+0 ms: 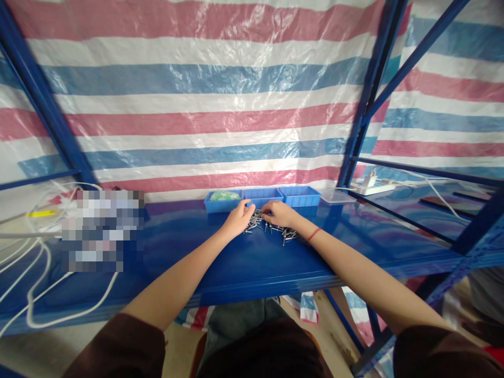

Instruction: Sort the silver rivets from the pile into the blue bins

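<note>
A loose heap of small metal fasteners (289, 234), thin-shanked like pop rivets, lies on the blue tabletop (244, 268). At the heap's left edge is my left hand (237, 219), its thumb and fingers apart with nothing visible between them. My right hand (279, 214) reaches over the heap from the right. Its fingers curl down and close together among the pieces; what they hold is hidden. Just behind the hands, three blue bins stand in a row: the left bin (210, 206) contains a green and clear plastic bag (224, 196), beside a middle bin (263, 197) and a right bin (300, 197).
A clear plastic lid (337, 196) lies right of the bins. Farther right is a white power strip (372, 186). White cables (74, 320) loop over the left side, near a pixelated patch. Blue frame posts (364, 100) and a striped plastic sheet (220, 105) enclose the bench.
</note>
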A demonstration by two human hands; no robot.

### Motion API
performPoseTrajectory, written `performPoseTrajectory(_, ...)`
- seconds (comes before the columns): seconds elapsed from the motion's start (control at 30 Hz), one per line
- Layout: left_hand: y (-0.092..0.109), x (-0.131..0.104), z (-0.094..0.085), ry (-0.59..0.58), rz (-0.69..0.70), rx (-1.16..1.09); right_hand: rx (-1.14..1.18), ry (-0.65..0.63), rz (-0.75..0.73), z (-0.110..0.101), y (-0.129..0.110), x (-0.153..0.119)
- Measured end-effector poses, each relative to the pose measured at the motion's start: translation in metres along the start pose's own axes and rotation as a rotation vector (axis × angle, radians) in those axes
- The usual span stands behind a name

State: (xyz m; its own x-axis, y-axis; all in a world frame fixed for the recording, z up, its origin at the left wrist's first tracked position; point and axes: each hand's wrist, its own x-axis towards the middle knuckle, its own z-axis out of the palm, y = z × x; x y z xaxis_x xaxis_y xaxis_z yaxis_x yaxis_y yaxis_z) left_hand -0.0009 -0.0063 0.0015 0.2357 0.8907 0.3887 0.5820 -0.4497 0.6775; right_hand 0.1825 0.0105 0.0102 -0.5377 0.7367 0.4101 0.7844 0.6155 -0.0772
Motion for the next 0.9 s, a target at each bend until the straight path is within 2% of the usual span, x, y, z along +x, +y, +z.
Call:
performPoseTrajectory(0.23,-0.001,0.000,0.000,-0.020,-0.002,0.019,-0.055,-0.050,0.070,0.004,-0.004,-0.002)
performPoseTrajectory(0.43,-0.004,0.001,0.001,-0.029,0.004,0.021,-0.004,-0.043,0.008,0.011,-0.003,-0.001)
performPoseTrajectory(0.53,-0.005,0.001,0.001,-0.035,0.023,0.016,0.014,0.010,-0.026,0.014,-0.002,-0.001)
performPoseTrajectory(0.67,-0.004,0.001,0.000,-0.024,0.057,0.022,0.153,0.102,-0.069,0.011,-0.003,-0.001)
performPoseTrajectory(0.77,-0.004,0.001,0.001,-0.023,0.108,-0.006,0.314,0.157,-0.044,0.006,-0.006,-0.002)
performPoseTrajectory(0.9,-0.005,0.002,0.002,-0.006,0.150,-0.102,0.443,0.170,-0.012,0.001,-0.012,-0.002)
